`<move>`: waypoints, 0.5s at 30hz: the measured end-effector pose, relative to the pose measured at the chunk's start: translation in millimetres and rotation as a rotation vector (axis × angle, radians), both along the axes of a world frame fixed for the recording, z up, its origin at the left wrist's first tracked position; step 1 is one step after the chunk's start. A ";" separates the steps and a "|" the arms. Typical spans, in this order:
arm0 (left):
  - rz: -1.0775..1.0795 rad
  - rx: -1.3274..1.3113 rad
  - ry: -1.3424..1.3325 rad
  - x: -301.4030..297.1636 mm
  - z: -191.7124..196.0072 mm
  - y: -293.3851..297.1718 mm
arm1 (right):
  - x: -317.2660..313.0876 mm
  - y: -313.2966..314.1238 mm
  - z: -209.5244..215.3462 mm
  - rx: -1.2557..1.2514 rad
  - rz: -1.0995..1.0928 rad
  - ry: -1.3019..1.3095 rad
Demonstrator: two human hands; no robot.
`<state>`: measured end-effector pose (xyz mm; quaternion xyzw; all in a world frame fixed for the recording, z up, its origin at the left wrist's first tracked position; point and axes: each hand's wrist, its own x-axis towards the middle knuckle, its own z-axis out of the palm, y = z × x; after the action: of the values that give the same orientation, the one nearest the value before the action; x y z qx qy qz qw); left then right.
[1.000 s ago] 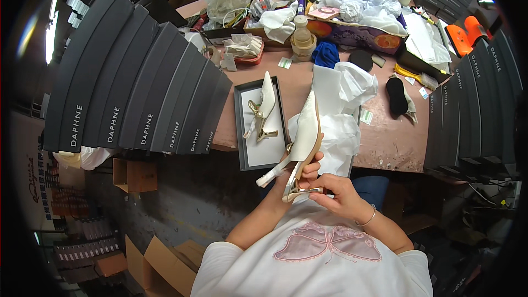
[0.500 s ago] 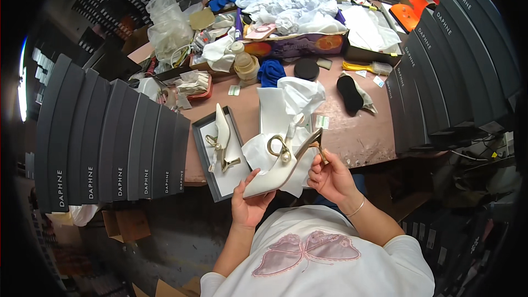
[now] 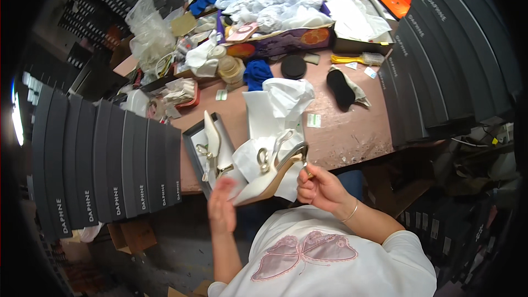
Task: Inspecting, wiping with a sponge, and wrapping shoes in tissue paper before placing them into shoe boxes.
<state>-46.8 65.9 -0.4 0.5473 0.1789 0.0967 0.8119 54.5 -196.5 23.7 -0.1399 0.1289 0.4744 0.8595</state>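
My right hand [image 3: 323,188] pinches the thin gold heel of a white pointed high-heeled shoe [image 3: 259,188]. The shoe carries a gold bow with a pearl and tilts toe-down to the left, showing its tan sole. Just left of the toe is my left hand [image 3: 222,209], its fingers stretched upward and slightly blurred, holding nothing. The matching white shoe [image 3: 212,133] lies on its side in a grey shoebox [image 3: 192,138]. White tissue paper [image 3: 278,111] spreads behind and under the held shoe.
Stacked dark shoeboxes rise at left [image 3: 102,159] and right [image 3: 440,66]. On the pinkish table [image 3: 357,132] are a black shoe-shaped pad [image 3: 341,90], a round black tin [image 3: 293,67], a blue cloth [image 3: 257,75] and a jar [image 3: 230,72]. Behind stands a carton [image 3: 286,44] of crumpled paper.
My left hand has come off the shoe's toe and moved left. The shoe has turned so more of its sole shows, with my right hand still on the heel. The view has shifted.
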 end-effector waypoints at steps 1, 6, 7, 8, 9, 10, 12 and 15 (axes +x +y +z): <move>-0.023 0.134 -0.075 4.3 16.1 11.5 | -1.2 -0.4 1.6 0.040 0.020 -0.026; -0.556 0.362 -0.184 58.0 56.6 -13.5 | -18.9 3.3 28.2 0.066 0.226 -0.067; -0.672 0.104 -0.062 62.3 55.5 -26.9 | -22.7 3.5 31.8 0.131 0.236 -0.021; -0.782 -0.154 0.066 65.0 54.0 -40.7 | -24.5 1.5 30.3 0.248 0.212 -0.061; -0.765 -0.216 0.085 60.0 42.1 -49.5 | -20.7 -2.0 28.8 0.211 0.217 -0.046; -0.753 -0.279 0.108 52.8 25.6 -55.9 | -15.1 -5.5 28.4 0.175 0.217 -0.028; -0.679 -0.470 0.093 49.1 28.6 -75.6 | 4.1 -26.1 21.0 -0.092 0.460 -0.481; -0.765 -0.612 0.151 42.2 6.2 -87.6 | 77.2 -64.4 17.9 -0.697 0.299 -0.880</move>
<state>-4.6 -21.6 5.8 0.3156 0.0438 -0.3053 0.8974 131.8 -260.8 41.6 -0.6152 -0.1133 0.4172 0.6592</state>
